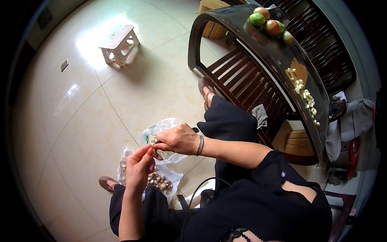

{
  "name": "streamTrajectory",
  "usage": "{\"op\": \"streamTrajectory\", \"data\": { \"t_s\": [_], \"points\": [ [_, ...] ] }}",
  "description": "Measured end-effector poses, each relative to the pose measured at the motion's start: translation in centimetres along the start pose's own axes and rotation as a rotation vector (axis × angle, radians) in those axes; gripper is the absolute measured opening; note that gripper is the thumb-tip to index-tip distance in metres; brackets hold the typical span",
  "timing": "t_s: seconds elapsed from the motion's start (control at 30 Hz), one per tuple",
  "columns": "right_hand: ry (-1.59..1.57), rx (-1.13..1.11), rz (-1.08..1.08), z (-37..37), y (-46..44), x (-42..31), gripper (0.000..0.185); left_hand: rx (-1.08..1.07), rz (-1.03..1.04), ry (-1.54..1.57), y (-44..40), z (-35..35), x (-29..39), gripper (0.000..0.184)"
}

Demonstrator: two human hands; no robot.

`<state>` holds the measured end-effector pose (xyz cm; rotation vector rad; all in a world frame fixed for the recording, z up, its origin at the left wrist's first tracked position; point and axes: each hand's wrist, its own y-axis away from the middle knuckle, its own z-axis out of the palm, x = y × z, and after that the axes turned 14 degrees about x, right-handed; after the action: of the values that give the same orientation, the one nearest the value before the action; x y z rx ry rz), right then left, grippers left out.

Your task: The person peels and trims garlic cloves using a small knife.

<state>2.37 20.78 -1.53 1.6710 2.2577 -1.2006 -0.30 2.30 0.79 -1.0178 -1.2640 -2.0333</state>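
Note:
My right hand, with a silver bracelet at the wrist, is closed around a dark-handled tool; its handle end sticks out behind the fist. Fingertips pressed together, my left hand meets the right fingers. What the left hand pinches is too small and covered to make out. Under both hands lie a clear plastic bag with small pale pieces inside and, nearer my lap, a white bag of small brown round pieces.
A white folding stool stands on the tiled floor. On the dark table at the right are green and red fruits and several small white pieces. A grey cloth lies on the slatted shelf below.

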Motion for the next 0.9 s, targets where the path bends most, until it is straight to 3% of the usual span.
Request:
{"op": "streamTrajectory", "data": {
  "t_s": [0.13,0.27,0.47,0.57,0.9],
  "points": [
    [-0.008,0.036,0.002,0.0,0.0,0.0,0.036,-0.057,-0.072,0.227,0.1,0.5,-0.1,0.027],
    [0.028,0.046,-0.016,0.0,0.0,-0.2,0.036,-0.056,-0.108,0.259,0.0,0.3,-0.6,0.024],
    [0.044,0.089,-0.037,0.3,0.3,-0.6,0.036,0.065,-0.163,0.324,-0.1,0.2,-0.8,0.020],
    [0.055,0.077,-0.048,0.3,0.4,-0.7,0.036,0.036,-0.104,0.342,-0.4,-0.4,-1.1,0.020],
    [-0.009,0.060,-0.005,0.8,0.9,-0.3,0.035,0.265,0.112,0.253,-0.7,-0.6,-0.8,0.020]
  ]
}}
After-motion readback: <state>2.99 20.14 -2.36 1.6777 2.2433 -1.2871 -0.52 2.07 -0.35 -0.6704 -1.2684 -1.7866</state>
